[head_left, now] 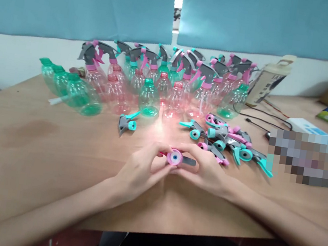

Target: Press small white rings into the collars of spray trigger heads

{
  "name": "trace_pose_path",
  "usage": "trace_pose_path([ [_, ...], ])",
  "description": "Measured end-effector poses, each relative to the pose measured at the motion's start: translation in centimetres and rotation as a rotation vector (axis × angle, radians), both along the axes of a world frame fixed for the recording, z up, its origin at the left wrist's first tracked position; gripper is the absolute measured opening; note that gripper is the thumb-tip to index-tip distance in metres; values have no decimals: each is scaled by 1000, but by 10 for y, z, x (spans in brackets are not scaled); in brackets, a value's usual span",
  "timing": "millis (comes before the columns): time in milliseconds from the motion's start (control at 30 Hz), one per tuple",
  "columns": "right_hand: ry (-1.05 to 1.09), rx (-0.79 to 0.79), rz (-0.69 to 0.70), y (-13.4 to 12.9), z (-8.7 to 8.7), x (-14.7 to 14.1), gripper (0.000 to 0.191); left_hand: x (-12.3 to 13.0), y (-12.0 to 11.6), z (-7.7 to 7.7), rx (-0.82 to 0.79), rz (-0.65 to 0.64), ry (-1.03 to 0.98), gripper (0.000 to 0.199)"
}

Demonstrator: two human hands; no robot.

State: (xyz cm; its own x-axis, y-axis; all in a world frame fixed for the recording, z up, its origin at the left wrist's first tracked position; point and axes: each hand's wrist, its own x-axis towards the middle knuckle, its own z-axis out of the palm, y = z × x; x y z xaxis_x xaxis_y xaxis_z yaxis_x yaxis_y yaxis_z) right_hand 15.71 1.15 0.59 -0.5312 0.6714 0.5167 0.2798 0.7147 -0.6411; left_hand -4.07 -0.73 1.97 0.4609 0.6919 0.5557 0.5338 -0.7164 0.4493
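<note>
Sitting between left fingers (159, 174) and right fingers (187, 176), a spray head (175, 157) (pink-collared)

Held spray head (175, 157): pink collar, grey body, centre looks blue, though small in view. Loose spray heads (222, 132): grey with turquoise or pink. Bottles (149, 100): see-through green or pinkish red. Table (61, 178): light brown, darker patch at left. Curtain (77, 1): blue.

Light-brown tabletop (28, 177), clear green and pink bottles (149, 100), loose spray heads (227, 138), black cables (249, 120), pale container (267, 82)
</note>
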Motion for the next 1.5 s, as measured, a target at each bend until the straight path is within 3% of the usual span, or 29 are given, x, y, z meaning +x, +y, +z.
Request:
trace_pose_path([
  [167,-84,-31,80,1,1,16,48,9,4,-9,-85,-35,-95,26],
  [333,-29,-148,31,-5,0,15,33,9,3,-12,-75,-73,-118,15],
  [467,-24,-173,4,-3,-4,14,31,8,2,-12,-33,-63,-67,23],
  [767,-76,111,-69,2,-13,14,25,6,-2,-22,61,-61,47,31],
  [933,-95,172,-111,0,-15,14,23,4,-4,-22,205,-41,141,33],
  [1200,-163,132,-119,3,-15,15,23,9,-5,-15,206,164,269,20],
  [1500,-130,37,-39,6,-14,17,27,6,-3,-22,32,-56,130,32],
])
